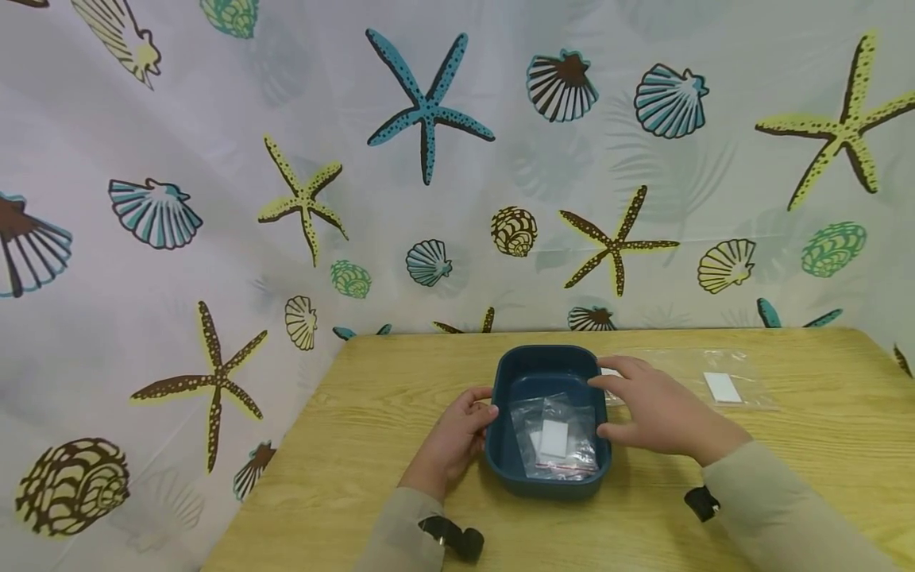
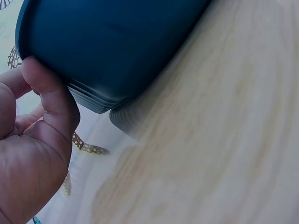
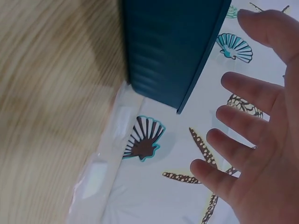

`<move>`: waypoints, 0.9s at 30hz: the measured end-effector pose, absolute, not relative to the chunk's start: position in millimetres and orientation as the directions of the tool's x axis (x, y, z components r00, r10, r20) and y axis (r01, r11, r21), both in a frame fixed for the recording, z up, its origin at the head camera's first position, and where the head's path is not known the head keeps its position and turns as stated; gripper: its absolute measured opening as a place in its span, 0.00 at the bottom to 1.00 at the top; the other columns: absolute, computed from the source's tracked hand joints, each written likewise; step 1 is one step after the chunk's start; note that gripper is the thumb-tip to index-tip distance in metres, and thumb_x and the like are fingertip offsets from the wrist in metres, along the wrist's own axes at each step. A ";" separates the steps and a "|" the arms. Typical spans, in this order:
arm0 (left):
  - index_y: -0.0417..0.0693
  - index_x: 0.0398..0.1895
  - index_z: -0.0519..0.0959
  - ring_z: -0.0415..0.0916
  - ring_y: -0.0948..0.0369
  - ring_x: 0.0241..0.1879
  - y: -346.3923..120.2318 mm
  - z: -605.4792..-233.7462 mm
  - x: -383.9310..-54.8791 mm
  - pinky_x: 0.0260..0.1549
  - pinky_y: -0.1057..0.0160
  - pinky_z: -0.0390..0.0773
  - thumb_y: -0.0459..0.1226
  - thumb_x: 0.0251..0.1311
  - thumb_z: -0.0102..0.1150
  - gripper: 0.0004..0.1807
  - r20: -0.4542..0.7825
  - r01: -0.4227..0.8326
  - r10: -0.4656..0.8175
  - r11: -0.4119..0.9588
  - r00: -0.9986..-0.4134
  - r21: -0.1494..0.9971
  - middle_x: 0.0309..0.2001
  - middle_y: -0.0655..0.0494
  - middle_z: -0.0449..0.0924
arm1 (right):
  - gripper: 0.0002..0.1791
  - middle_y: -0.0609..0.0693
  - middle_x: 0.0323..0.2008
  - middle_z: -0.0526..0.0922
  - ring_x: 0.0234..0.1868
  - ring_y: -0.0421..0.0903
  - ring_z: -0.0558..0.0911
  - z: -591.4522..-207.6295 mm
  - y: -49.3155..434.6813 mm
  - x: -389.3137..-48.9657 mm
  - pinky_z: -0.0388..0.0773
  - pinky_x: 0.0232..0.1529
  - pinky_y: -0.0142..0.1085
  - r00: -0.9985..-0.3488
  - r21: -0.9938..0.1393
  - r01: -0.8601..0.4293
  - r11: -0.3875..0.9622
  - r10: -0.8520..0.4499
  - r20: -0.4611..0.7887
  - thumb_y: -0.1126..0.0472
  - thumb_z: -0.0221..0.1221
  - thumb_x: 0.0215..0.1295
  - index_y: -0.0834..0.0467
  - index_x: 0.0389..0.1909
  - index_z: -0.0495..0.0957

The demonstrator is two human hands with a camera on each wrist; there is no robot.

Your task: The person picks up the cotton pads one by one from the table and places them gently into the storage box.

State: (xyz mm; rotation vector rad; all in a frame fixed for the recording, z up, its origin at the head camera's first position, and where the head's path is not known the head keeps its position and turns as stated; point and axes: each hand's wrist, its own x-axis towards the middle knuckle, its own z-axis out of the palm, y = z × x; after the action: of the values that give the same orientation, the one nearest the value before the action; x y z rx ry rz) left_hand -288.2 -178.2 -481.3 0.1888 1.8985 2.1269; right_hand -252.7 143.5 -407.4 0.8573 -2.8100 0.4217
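Observation:
A dark blue plastic bin [image 1: 549, 488] stands on the table, with clear zip bags [image 1: 554, 437] bearing white labels lying inside it. At its left side my left hand [image 1: 457, 433] holds the rim, thumb and fingers right at the edge; the left wrist view shows the same hand [image 2: 37, 126] against the bin's wall [image 2: 112, 42]. My right hand [image 1: 661, 409] is beside the bin's right rim, fingers spread. In the right wrist view this hand [image 3: 261, 130] has straight, parted fingers with nothing between them, apart from the bin [image 3: 173, 51].
Right of the bin, flat clear bags with white labels [image 1: 722, 388] lie near the back of the wooden table [image 1: 400, 357], partly behind my right hand. A white curtain [image 1: 457, 206] printed with starfish and shells hangs behind the table and along its left.

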 end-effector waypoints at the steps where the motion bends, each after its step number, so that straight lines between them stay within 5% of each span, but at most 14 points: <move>1: 0.38 0.71 0.64 0.69 0.62 0.28 -178.1 -481.5 -288.3 0.24 0.68 0.71 0.33 0.75 0.53 0.24 -0.094 -0.126 0.291 -0.093 -0.952 0.988 0.38 0.52 0.73 | 0.36 0.62 0.71 0.66 0.70 0.63 0.66 -408.7 146.0 -252.7 0.67 0.64 0.59 -0.822 -0.223 -0.564 0.795 -0.514 0.248 0.45 0.72 0.58 0.57 0.65 0.77; 27: 0.36 0.71 0.63 0.70 0.63 0.27 -177.7 -479.7 -287.6 0.24 0.68 0.74 0.33 0.75 0.51 0.24 -0.088 -0.124 0.299 -0.102 -0.950 0.987 0.37 0.53 0.74 | 0.34 0.69 0.69 0.65 0.66 0.72 0.65 -415.2 244.9 -263.9 0.66 0.60 0.67 -0.901 -0.245 -0.428 0.870 -0.389 0.193 0.46 0.68 0.63 0.61 0.65 0.75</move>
State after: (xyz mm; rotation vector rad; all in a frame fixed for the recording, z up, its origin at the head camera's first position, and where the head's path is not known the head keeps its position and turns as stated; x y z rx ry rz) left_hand -287.6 -177.7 -479.7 0.1933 1.8884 2.1321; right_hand -263.9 244.9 -415.2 0.6383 -2.9040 0.4275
